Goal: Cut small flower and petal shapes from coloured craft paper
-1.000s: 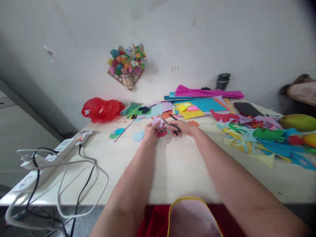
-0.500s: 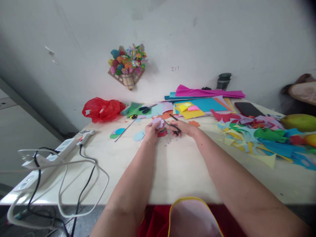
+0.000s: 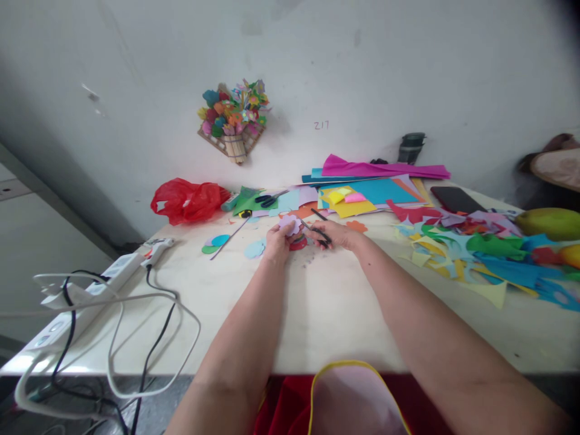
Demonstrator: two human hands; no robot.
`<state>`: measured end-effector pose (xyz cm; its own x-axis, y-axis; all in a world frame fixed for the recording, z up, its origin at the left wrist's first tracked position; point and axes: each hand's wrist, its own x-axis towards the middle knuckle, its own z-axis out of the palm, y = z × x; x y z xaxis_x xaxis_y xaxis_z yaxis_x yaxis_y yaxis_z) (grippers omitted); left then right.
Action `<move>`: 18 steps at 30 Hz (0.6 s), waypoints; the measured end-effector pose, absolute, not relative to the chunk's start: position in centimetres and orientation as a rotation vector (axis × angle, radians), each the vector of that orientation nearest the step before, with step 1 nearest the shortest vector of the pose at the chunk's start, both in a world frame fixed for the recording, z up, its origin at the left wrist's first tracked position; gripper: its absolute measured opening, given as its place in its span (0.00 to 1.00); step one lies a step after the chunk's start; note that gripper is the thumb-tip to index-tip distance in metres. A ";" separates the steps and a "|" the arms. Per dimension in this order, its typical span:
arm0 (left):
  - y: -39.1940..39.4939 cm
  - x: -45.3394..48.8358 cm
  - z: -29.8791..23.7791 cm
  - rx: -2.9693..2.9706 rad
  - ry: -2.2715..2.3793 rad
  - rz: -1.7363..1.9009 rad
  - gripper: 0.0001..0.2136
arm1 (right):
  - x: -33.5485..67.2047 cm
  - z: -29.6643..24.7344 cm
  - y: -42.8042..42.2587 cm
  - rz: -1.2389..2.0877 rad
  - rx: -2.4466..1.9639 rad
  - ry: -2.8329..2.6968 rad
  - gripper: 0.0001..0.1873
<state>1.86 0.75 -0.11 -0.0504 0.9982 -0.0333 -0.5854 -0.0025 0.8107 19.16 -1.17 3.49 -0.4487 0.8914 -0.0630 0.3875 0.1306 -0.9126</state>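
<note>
Between the thumb and fingers of my left hand (image 3: 277, 240) is a lilac paper flower (image 3: 290, 225) with a scalloped edge. My right hand (image 3: 339, 235) grips a pair of dark-handled scissors (image 3: 322, 237), whose blades point toward the flower's right edge. Whether the blades touch the paper is too small to tell. Under the hands lies a small red round thing (image 3: 298, 243), partly hidden. An orange paper flower (image 3: 356, 226) rests just right of my right hand, and light blue paper flowers (image 3: 254, 248) lie left of my left hand.
Cut paper scraps (image 3: 480, 254) spread over the right side, near a dark phone (image 3: 457, 200). Coloured sheets (image 3: 385, 192) and a second pair of scissors (image 3: 270, 199) lie at the back. A red plastic bag (image 3: 188, 202) and a power strip (image 3: 90, 302) with loose cables occupy the left.
</note>
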 end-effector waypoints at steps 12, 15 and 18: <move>0.7 1.9 -0.1 0.689 0.773 1.488 0.13 | 18.9 4.3 -2.0 1.337 -1.300 -1.812 0.12; 0.7 1.9 0.0 0.689 0.772 1.485 0.13 | 18.9 4.3 -1.9 1.335 -1.308 -1.806 0.10; 0.6 1.9 0.0 0.693 0.777 1.484 0.12 | 18.9 4.3 -2.0 1.337 -1.305 -1.809 0.09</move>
